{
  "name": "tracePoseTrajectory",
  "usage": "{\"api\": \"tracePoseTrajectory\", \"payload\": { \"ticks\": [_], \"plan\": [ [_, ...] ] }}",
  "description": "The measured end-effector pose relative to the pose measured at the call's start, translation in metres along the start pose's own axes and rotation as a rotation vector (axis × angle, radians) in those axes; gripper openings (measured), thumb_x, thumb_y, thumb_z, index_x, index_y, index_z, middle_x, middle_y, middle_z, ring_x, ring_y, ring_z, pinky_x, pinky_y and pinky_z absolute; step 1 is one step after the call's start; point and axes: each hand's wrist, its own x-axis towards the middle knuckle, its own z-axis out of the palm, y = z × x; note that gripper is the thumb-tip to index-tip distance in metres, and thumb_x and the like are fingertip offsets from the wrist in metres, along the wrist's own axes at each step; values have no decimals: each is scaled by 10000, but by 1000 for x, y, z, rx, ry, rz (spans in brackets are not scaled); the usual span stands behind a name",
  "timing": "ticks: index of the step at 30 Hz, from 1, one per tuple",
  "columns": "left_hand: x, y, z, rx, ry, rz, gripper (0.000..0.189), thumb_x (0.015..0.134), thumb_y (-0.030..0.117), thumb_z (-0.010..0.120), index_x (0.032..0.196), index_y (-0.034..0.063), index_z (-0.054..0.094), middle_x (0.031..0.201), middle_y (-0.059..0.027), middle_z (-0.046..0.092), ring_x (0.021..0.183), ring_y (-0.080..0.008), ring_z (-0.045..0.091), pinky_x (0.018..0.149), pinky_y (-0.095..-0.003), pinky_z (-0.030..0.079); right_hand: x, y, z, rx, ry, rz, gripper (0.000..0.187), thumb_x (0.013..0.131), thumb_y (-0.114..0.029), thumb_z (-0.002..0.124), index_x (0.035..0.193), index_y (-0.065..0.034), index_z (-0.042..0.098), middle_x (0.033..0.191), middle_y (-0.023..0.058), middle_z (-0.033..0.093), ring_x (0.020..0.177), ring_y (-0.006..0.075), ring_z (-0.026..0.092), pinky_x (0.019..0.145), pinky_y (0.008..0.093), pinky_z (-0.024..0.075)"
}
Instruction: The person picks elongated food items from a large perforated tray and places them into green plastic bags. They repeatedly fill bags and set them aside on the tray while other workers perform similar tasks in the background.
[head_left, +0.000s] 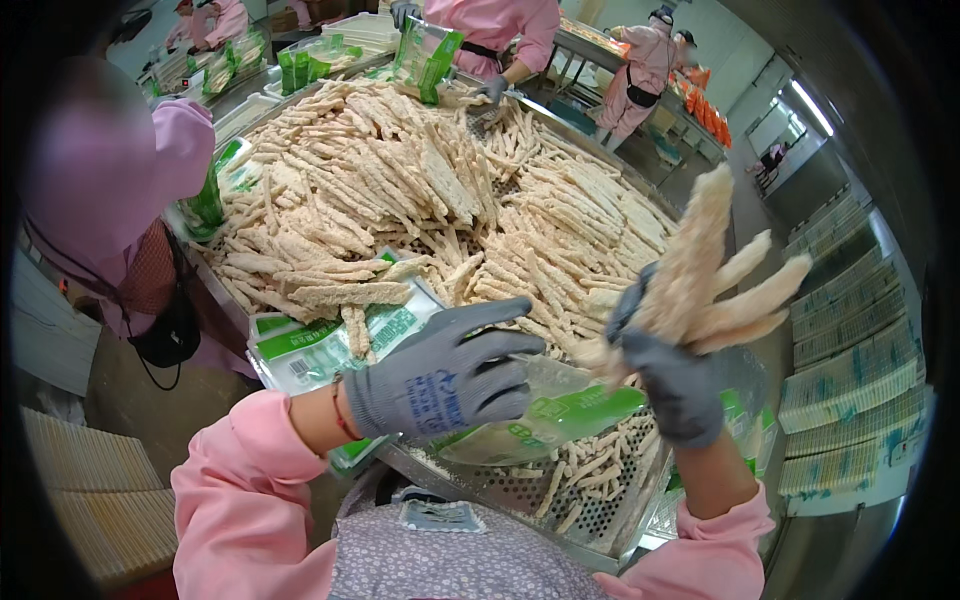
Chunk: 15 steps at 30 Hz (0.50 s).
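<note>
Breaded meat strips (360, 165) lie in a big heap on a perforated metal table (517, 491). My right hand (667, 367), in a grey glove, grips several breaded strips (697, 277) that stick up and out to the right. My left hand (450, 371), also gloved, is spread above the table's near side, next to a green and clear plastic bag (555, 420); whether its fingers pinch the bag's edge I cannot tell. Left of it lies a stack of flat printed bags (315, 352), with a few strips resting on top. Short broken strips (600, 465) lie near my apron.
A co-worker in pink (112, 187) stands at the left edge, another (495, 37) across the table with a gloved hand on the heap. Filled bags (427, 60) stand at the far rim. Stacked crates (847, 375) are at right, more stacked material (105, 487) at lower left.
</note>
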Motion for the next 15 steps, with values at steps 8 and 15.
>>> {"api": "tracePoseTrajectory", "payload": {
  "ticks": [8,15],
  "plan": [
    [-15,13,30,-68,-34,87,176,757,238,692,875,145,601,857,-24,547,888,-227,608,1083,-459,490,-2,82,-42,-901,-581,225,633,782,-301,848,1292,-30,589,1100,152,656,1036,244,633,939,344,506],
    [-14,24,0,-6,-48,118,224,756,265,661,920,126,596,938,-37,583,1031,-225,597,1065,-466,487,-20,88,-22,-1371,-912,-510,368,905,-280,684,1179,-43,619,1044,157,655,972,326,664,894,400,538]
  ]
}}
